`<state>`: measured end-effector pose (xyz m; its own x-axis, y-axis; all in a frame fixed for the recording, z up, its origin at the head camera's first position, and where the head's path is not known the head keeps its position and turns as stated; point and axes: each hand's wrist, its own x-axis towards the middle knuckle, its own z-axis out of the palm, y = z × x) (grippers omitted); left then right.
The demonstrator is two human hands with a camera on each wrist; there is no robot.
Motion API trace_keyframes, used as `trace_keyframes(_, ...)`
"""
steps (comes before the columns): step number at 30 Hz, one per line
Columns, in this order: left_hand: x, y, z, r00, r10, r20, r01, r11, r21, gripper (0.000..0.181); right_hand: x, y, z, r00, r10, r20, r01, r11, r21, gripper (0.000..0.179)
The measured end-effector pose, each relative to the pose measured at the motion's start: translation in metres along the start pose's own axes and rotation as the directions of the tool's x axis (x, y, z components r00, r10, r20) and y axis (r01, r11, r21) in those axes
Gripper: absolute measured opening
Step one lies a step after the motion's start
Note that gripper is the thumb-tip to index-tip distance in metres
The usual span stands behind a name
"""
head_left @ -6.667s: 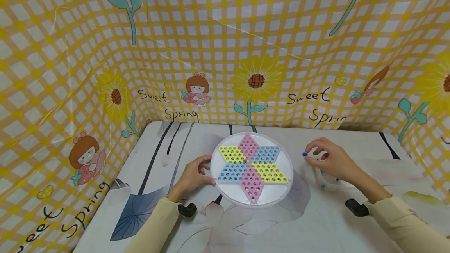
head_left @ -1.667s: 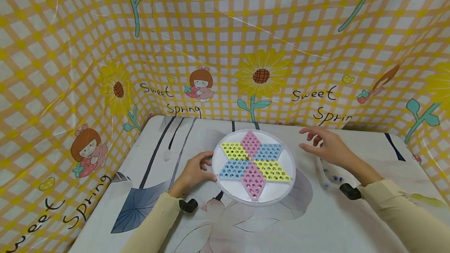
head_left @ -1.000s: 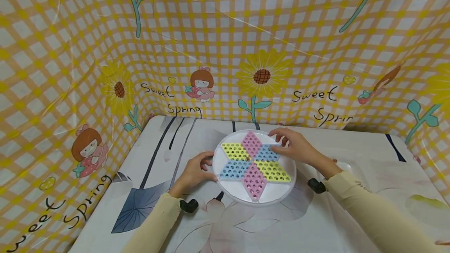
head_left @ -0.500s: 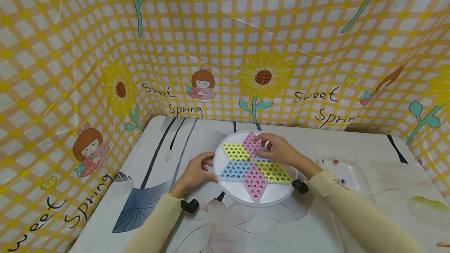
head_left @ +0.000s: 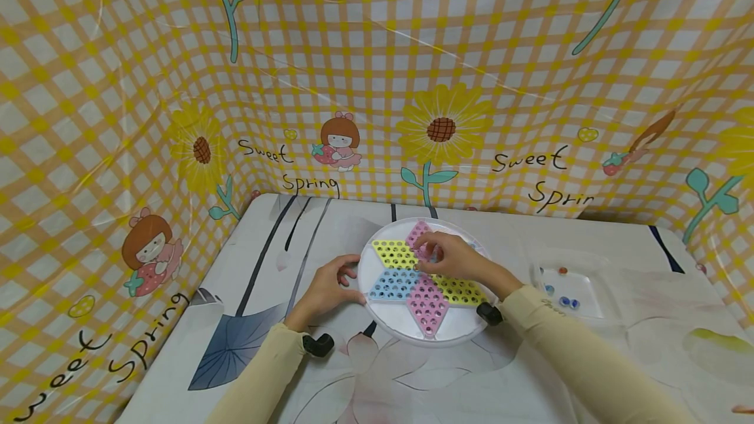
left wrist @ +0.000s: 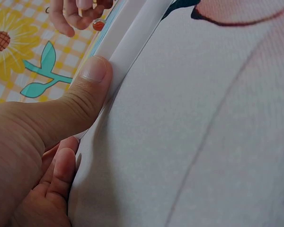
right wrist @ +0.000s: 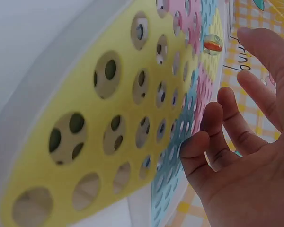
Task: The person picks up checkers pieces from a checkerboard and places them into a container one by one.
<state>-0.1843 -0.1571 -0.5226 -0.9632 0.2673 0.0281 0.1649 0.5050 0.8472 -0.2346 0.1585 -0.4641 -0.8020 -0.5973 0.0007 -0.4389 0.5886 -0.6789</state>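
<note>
A round white Chinese checkers board (head_left: 385, 323) with a pink, yellow and blue star of holes lies on the table. My left hand (head_left: 325, 284) grips its left rim; in the left wrist view the thumb (left wrist: 87, 87) lies along the rim, and the other fingers are partly hidden beside it. My right hand (head_left: 453, 258) is over the board's upper right, fingers loosely bent. A clear marble with an orange-red core (right wrist: 213, 44) sits near the board's middle, close to the right thumb, with a gap showing between them. The right hand hides part of the blue and pink points.
A clear plastic tray (head_left: 595, 259) right of the board holds several marbles, among them blue ones (head_left: 569, 303) and an orange one (head_left: 563, 271). A checked sunflower cloth (head_left: 377, 70) walls in the table's back and sides.
The right hand, which pinched a blue marble near the tray earlier, has come left, bare of it, to the board's middle. The left hand has stayed on the rim.
</note>
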Motion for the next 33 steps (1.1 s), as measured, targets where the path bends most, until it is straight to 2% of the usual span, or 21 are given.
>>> trace_keyframes(5, -0.001, 0.001, 0.0, 1.0, -0.008, 0.003, 0.008, 1.0, -0.001, 0.087, 0.003, 0.005, 0.004, 0.999, 0.005, 0.042, -0.006, 1.0, 0.011, 0.037)
trace_keyframes(12, -0.001, 0.001, 0.001, 1.0, -0.008, 0.003, 0.008, 1.0, 0.007, 0.087, 0.004, 0.002, 0.008, 0.996, 0.068, 0.058, -0.067, 0.998, -0.02, 0.028)
trace_keyframes(19, 0.0, 0.002, 0.001, 1.0, -0.006, 0.003, 0.006, 1.0, 0.01, 0.086, 0.004, 0.002, 0.009, 0.997, 0.055, 0.063, -0.053, 0.998, -0.029, 0.017)
trace_keyframes(33, 0.0, 0.002, 0.001, 1.0, -0.005, 0.003, 0.004, 1.0, 0.02, 0.086, 0.004, 0.003, 0.012, 0.998, 0.038, 0.043, -0.037, 0.999, -0.025, 0.011)
